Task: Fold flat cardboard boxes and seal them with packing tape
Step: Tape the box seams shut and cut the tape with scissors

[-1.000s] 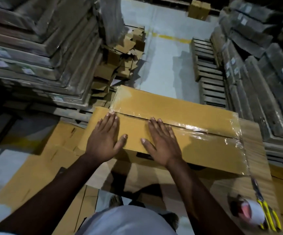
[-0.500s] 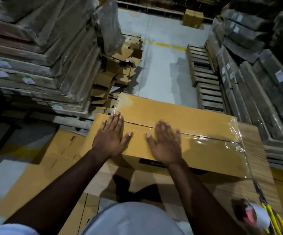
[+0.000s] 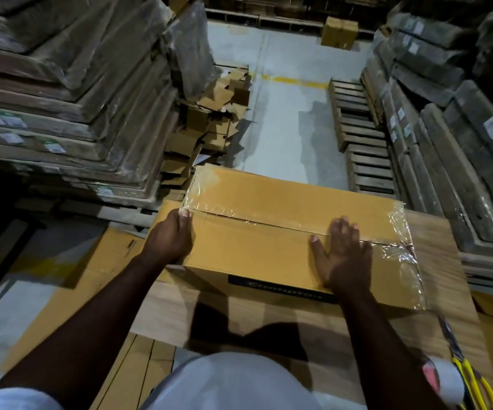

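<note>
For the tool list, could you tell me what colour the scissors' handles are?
Yellow handles on the scissors, seen in the head view, bottom right.

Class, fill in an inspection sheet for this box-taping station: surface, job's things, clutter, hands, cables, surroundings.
Surface: worktop of pale board carrying the box.
Job's things: cardboard box closed, clear tape along its seam; tape roll and yellow-handled scissors at right.
Clutter: cardboard scraps heaped beyond the box.
Hands: left hand grips the box's left end; right hand lies flat on top.
Cables: nothing seen.
Surroundings: wrapped stacks both sides, wooden pallets, concrete floor.
</note>
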### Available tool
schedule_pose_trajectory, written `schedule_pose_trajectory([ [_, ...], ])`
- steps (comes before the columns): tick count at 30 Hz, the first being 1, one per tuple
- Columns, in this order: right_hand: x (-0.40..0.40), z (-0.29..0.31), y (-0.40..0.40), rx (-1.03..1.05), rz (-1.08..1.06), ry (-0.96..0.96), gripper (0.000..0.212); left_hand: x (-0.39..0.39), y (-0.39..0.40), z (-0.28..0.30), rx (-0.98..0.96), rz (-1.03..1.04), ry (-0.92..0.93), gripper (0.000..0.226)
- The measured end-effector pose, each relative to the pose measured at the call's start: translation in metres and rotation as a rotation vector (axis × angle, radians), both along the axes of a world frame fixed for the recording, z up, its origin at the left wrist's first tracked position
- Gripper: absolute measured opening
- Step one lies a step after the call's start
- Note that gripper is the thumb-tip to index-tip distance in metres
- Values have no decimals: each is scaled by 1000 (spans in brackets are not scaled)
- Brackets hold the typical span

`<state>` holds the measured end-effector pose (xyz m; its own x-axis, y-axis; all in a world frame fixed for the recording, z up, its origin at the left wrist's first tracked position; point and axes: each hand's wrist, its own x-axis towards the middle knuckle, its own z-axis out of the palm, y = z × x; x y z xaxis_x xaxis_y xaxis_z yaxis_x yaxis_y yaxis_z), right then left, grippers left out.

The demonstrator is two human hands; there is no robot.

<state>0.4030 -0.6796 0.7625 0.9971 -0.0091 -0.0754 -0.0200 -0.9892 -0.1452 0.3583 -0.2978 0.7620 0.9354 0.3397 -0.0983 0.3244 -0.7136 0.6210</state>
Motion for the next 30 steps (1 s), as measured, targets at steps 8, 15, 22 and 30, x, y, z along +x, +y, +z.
schedule_pose_trajectory([
  [8, 6, 0, -14, 46, -73, -6, 85, -25, -21, -3, 54, 198, -242, 37],
  [15, -13, 7, -43, 514, -59, -437, 46, -73, -19, -39, 58, 34, -384, 47],
  [22, -5, -8, -63, -7, -204, -219, 82, -71, -23, -36, 117, -13, -407, 51],
  [30, -8, -7, -77, -65, -247, -218, 93, -71, -20, -38, 139, -27, -407, 49],
])
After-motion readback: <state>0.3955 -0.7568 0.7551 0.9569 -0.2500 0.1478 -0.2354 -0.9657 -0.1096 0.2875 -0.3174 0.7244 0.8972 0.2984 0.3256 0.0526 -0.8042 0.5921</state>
